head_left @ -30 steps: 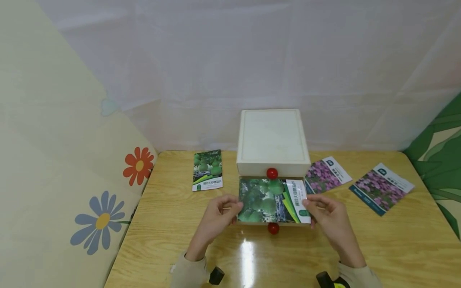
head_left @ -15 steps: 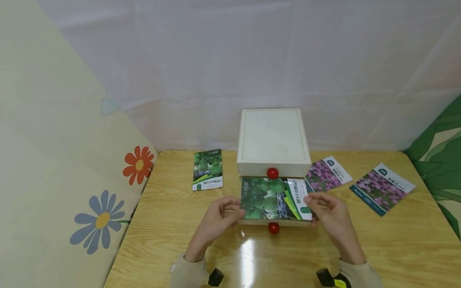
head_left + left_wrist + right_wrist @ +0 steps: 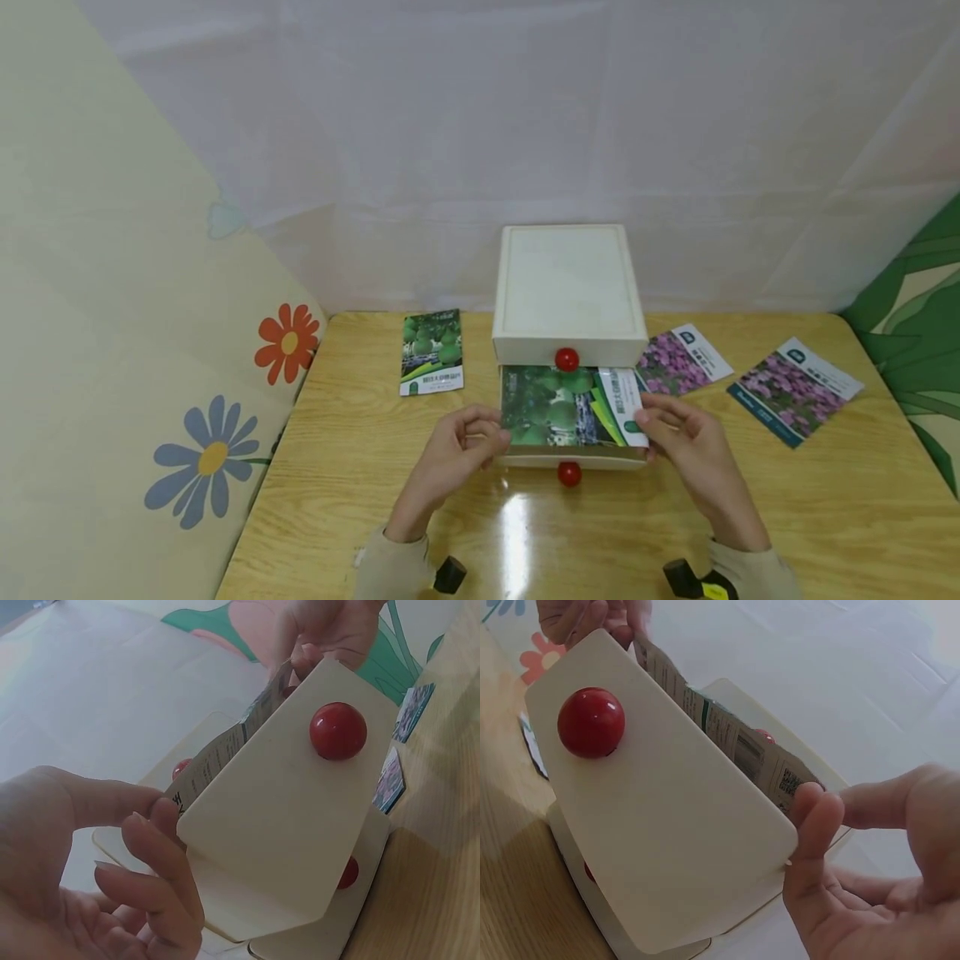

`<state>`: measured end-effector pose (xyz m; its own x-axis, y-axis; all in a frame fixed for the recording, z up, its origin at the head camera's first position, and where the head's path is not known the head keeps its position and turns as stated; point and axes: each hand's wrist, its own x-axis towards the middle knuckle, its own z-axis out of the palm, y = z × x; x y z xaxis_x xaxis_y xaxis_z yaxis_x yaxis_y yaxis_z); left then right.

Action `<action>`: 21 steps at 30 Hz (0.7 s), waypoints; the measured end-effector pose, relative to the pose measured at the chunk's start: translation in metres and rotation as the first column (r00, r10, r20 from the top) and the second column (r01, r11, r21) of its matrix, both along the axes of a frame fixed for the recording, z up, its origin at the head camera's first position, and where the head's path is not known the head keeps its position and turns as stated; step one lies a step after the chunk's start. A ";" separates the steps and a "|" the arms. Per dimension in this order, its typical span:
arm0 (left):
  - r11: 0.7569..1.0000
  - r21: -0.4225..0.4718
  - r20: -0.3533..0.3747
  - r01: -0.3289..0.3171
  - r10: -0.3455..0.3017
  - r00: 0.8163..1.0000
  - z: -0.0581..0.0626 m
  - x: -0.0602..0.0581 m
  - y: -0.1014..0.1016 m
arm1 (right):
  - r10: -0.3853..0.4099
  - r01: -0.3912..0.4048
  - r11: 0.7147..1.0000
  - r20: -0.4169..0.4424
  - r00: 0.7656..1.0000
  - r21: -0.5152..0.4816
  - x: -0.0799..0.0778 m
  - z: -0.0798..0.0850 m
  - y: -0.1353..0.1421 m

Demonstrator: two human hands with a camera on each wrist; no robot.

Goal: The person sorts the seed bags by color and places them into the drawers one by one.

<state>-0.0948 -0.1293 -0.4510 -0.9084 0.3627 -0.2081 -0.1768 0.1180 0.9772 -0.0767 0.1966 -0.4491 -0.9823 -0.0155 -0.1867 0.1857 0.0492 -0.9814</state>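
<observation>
A glossy seed packet (image 3: 558,408) printed with round green fruit lies level over the pulled-out drawer (image 3: 532,461) of a white drawer unit (image 3: 567,283). My left hand (image 3: 459,450) pinches its left edge between thumb and forefinger. At the opposite end, my right hand (image 3: 696,458) pinches the white printed edge. Both wrist views show the packet's back side, with small print, just above the drawer's cream front (image 3: 270,817). A round red knob (image 3: 591,722) sits on that front. The inside of the drawer is mostly hidden under the packet.
Another green-fruit packet (image 3: 432,353) lies on the wooden table (image 3: 337,467) left of the unit. Two packets with pink flowers, a nearer one (image 3: 795,392) and one partly behind the unit (image 3: 681,364), lie to the right. A white cloth (image 3: 450,150) hangs behind.
The packet has moved back and down toward the unit, so a strip of the drawer's front end now shows. Both hands keep nearly the same place at its edges.
</observation>
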 end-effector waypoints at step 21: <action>0.998 -0.036 -0.040 -0.044 0.043 0.998 0.006 -0.009 0.002 | -0.015 0.014 1.000 -0.061 0.998 -0.009 0.000 0.000 0.000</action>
